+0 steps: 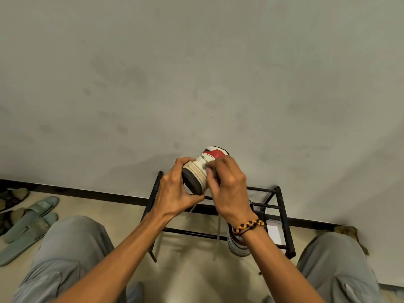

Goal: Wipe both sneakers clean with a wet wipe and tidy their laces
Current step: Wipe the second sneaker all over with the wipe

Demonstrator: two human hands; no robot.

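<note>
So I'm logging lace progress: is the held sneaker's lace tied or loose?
Loose: a grey lace dangles from the white-and-red sneaker toward the black metal rack.

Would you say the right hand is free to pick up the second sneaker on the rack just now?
Probably not: the right hand is busy wiping the held sneaker; the second sneaker sits just below its wrist.

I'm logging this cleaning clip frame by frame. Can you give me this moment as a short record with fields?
held sneaker: white and red sneaker, raised, sole toward camera
left hand: left hand grips its sole end
right hand: right hand presses a wipe on its side
other sneaker: second sneaker on black rack
laces: lace hangs loose
floor, left: green slippers
</note>
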